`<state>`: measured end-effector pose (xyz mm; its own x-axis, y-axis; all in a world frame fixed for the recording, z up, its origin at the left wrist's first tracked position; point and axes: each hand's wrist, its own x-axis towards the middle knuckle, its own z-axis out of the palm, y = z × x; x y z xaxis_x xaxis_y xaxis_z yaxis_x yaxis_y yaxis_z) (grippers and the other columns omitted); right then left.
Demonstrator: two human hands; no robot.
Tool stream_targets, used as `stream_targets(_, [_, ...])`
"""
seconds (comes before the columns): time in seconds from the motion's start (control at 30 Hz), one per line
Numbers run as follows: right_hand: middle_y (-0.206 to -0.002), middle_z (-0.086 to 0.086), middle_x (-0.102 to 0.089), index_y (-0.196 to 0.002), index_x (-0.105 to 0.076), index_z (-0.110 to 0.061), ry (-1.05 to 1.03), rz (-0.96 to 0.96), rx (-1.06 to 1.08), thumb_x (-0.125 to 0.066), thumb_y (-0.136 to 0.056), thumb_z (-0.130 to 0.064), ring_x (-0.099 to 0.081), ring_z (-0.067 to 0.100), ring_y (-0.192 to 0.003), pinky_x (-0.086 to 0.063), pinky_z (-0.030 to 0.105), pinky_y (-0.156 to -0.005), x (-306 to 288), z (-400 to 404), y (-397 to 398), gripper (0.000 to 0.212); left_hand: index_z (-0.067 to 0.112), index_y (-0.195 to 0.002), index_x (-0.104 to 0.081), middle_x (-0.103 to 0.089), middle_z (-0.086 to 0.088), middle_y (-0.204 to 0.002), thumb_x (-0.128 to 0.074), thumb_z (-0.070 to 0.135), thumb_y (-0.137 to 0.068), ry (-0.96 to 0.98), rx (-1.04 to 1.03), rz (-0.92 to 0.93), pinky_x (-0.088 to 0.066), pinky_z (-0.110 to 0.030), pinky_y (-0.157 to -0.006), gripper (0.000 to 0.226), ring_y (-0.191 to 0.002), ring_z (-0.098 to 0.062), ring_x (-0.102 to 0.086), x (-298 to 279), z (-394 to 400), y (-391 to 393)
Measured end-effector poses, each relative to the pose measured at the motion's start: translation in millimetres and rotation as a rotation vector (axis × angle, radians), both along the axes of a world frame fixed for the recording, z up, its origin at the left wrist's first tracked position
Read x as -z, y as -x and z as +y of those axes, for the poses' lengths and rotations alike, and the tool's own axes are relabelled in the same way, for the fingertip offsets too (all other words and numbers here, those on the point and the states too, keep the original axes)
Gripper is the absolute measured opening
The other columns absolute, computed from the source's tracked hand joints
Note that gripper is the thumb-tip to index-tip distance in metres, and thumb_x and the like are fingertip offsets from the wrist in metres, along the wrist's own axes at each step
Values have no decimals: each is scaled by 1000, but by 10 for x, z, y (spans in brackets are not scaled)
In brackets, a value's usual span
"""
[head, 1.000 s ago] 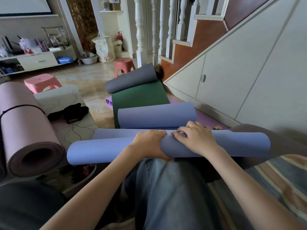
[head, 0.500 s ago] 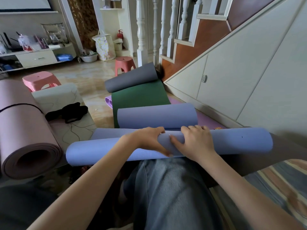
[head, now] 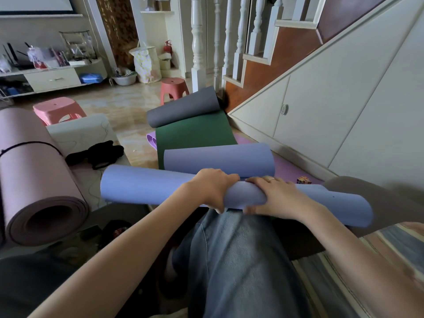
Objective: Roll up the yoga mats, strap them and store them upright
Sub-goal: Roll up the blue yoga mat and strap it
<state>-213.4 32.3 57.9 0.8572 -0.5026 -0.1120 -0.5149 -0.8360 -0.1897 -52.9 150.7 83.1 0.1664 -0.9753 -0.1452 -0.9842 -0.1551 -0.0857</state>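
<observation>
A blue-violet yoga mat (head: 146, 187) lies rolled across my knees, running from left to lower right. My left hand (head: 211, 189) wraps over its middle, fingers curled under the near edge. Beside it, my right hand (head: 275, 196) presses down on top of the roll with its thumb underneath. Its loose far end (head: 218, 159) curls up just behind. Beyond that, a green mat (head: 195, 134) lies flat with its grey curled end (head: 183, 106) toward the stairs. At the left rests a rolled pink mat (head: 34, 175) with a dark strap around it.
Black straps (head: 98, 154) lie on a pale cushion (head: 80, 131) at left. Two pink stools (head: 55, 109) (head: 173, 87) stand on the tiled floor. A purple mat (head: 286, 164) with a puzzle cube (head: 302, 180) lies by the white stair cupboard (head: 321, 111). A striped cover (head: 378, 249) is at lower right.
The roll has been turned forward and tightened, tilting so its right end sits lower. My left hand shifted from the roll's near side to over its top.
</observation>
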Motion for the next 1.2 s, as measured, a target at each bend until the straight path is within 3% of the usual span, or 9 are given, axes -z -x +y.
stream_targets(0.07, [-134,-9,-53,-135,-37,-38,62,45,-2,-59,-57,-84,-49,20,-124,-39,39,-94,17,-2,51,94,27,-123,-44,-54,5,-89,-78,34,-66,-61,17,25,-39,-30,-64,66,-87,-21,-54,-106,-55,-1])
stream_targets(0.2, [-112,-10,-65,-116,-52,-32,98,32,-11,-69,-61,-73,-59,20,-104,-42,33,-72,-178,0,-22,70,29,-116,-50,-57,7,-95,-81,33,-64,-136,-17,147,-49,-34,-75,61,-94,-20,-55,-207,-103,-40])
stream_targets(0.4, [-88,-12,-64,-84,-58,-30,-187,243,-80,-75,-61,-67,-62,11,-83,-49,30,-71,-654,40,-45,47,32,-113,-56,-59,14,-103,-88,33,-59,-306,-83,415,-44,-31,-85,63,-100,-15,-55,-433,19,-81])
stream_targets(0.57, [-88,-16,-72,-90,-68,-35,-347,419,-112,-76,-48,-71,-69,6,-84,-55,28,-81,-675,134,-60,56,45,-132,-37,-47,16,-132,-81,55,-51,-470,-127,564,-34,-42,-109,92,-124,-15,-44,-316,238,-71])
stream_targets(0.77, [-114,-11,-65,-125,-52,-34,-501,487,-61,-81,-57,-63,-66,11,-101,-52,34,-93,-500,131,-58,80,38,-125,-35,-46,11,-123,-82,65,-56,-136,-58,394,-42,-37,-95,88,-111,-15,-46,-186,430,64])
stream_targets(0.83, [-121,-9,-58,-135,-37,-33,-440,523,-45,-80,-53,-67,-62,13,-105,-51,34,-93,-496,108,-25,98,36,-121,-40,-51,12,-115,-81,66,-56,-108,-5,340,-44,-33,-86,82,-102,-15,-52,-200,413,154])
stream_targets(0.93, [-126,-5,-50,-124,-26,-35,-374,487,-11,-78,-57,-66,-61,19,-105,-52,36,-89,-495,102,9,91,33,-108,-50,-54,16,-97,-83,61,-59,-124,-26,432,-46,-31,-77,66,-94,-15,-54,-222,363,173])
stream_targets(1.07, [-130,-11,-43,-121,-38,-35,-289,377,-62,-74,-65,-66,-50,15,-114,-44,38,-97,-526,126,72,73,31,-104,-60,-60,15,-98,-84,55,-61,-137,-36,472,-50,-32,-81,54,-94,-11,-57,-301,277,117])
stream_targets(1.2, [-127,-9,-49,-127,-45,-31,-99,173,-59,-56,-60,-80,-48,16,-117,-45,41,-94,-394,304,199,83,32,-101,-62,-62,15,-99,-83,57,-61,-157,-71,524,-50,-33,-85,51,-94,-9,-58,-260,236,1])
